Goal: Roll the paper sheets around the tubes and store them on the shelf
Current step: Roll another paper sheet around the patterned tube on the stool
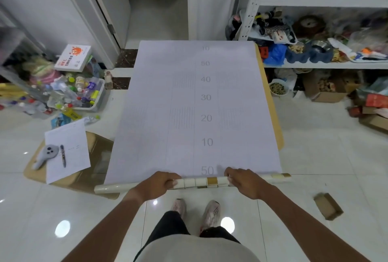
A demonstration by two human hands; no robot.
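A large pale paper sheet (195,110) lies flat over a desk (273,114), covering nearly all of it; only a tan strip of the desk shows along the sheet's right edge. Grey numbers run down the middle of the sheet (10, 20, 30, 40 and, at the near edge, 50), with faint blocks of fine lines beside them.

Along the sheet's near edge lies a long cream tube (201,182), patterned with pale squares and one gold-brown band, its two ends sticking out past the sheet on either side. The left hand (156,184) is clenched around the tube left of its middle, fingers curled over the top. The right hand (244,179) grips the same tube right of the gold band, its fingers also wrapped over it and touching the sheet's near edge. Whether the edge of the sheet is already tucked under the tube cannot be told.

Left of the sheet, a brown cardboard box (69,169) stands on the floor, carrying a white page (69,148) with a pen (63,155) and a small grey gadget (47,154) on it. Farther left of the sheet is a bin of plastic bottles (84,95). Right of the sheet stands a white metal shelf (327,64), crowded with bags and odds and ends. A small cardboard carton (328,206) lies on the tiled floor (315,156), right of the tube's end.
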